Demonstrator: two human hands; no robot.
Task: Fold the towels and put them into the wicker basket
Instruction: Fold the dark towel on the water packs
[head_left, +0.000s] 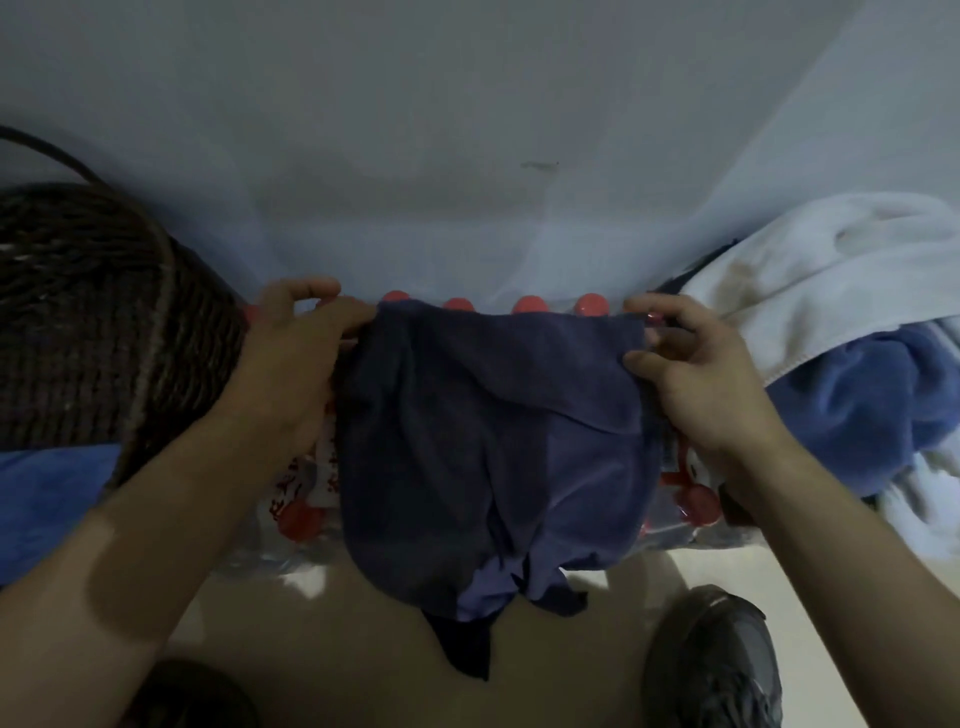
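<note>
Towel in hand: a dark blue towel (483, 441) is spread over a shrink-wrapped pack of red-capped bottles (524, 304) that serves as the work surface, its near edge hanging off the front toward the floor.
Left hand: the left hand (296, 358) pinches the towel's far left corner between thumb and fingers.
Right hand: the right hand (691, 374) pinches the far right corner, thumb on top; the two hands are well apart, holding that far edge stretched between them.
Fold so far: creased and bunched, with one flap lying across the right side; I'd judge the first clean fold is only starting.
Basket: the wicker basket (93, 312) stands just to the left of the pack, beside the left wrist; from here I cannot see inside it.
Still waiting: a white towel (810, 270) and a lighter blue towel (852, 395) lie heaped on the right, unfolded.
Progress: early, as I read it. This towel needs folding and placing, then at least two more.
Floor: a dark shoe (717, 660) shows below.
</note>
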